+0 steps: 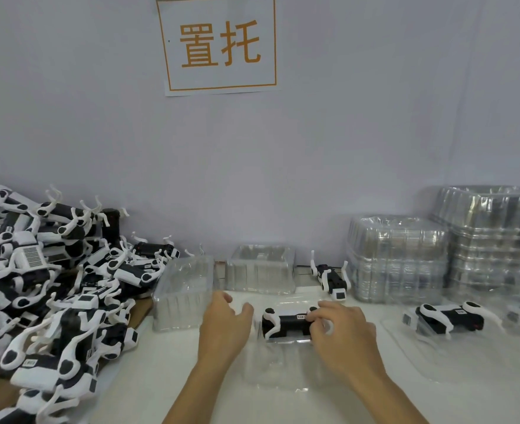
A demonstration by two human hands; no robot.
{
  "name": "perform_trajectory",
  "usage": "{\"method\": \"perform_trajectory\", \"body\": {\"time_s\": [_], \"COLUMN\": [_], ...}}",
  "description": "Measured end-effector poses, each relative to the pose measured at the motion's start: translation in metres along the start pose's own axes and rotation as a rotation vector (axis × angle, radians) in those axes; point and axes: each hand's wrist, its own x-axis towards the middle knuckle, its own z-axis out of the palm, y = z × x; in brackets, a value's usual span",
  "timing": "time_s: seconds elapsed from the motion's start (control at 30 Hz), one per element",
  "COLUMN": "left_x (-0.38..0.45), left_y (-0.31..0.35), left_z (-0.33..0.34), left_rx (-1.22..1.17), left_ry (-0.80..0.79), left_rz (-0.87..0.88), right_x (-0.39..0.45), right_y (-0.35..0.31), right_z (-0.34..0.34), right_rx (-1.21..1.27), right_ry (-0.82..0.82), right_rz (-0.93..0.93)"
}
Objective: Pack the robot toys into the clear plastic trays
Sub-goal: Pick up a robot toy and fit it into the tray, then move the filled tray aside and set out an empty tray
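"Where was the toy [286, 323]?"

"In the clear tray [278, 365], centre table. My right hand [342, 335] pinched its end to seat it; my left hand [226, 322] hovered beside, fingers relaxed, grasping nothing."

Even, soft, cool-toned light; shadows faint. Glare glints on the stacked clear trays [396, 258] at the bench's [160, 377] right edge. Edges bow and blur slightly, perhaps from the wide lens.

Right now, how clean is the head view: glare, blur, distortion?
Head view: even soft light, faint shadows; glare on the stacked clear trays hides their edges; the tray under the hands nearly vanishes against the table; wide-angle bending at the borders; toy pile fairly sharp.
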Motion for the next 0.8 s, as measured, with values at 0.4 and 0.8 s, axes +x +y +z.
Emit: {"method": "perform_trajectory", "body": {"time_s": [0.4,0.8], "left_x": [-0.004,0.032], "left_y": [-0.005,-0.036], "left_z": [0.011,-0.032], "left_rx": [-0.271,0.044], "left_ry": [-0.413,0.196], "left_rz": [0.015,0.110], "right_x": [-0.014,-0.006], "right_y": [-0.024,-0.010], "right_z": [0.003,-0.001], "right_rx": [-0.210,-0.296], "right_ry": [-0.094,-0.063], "right_rz": [-0.396,-0.188]}}
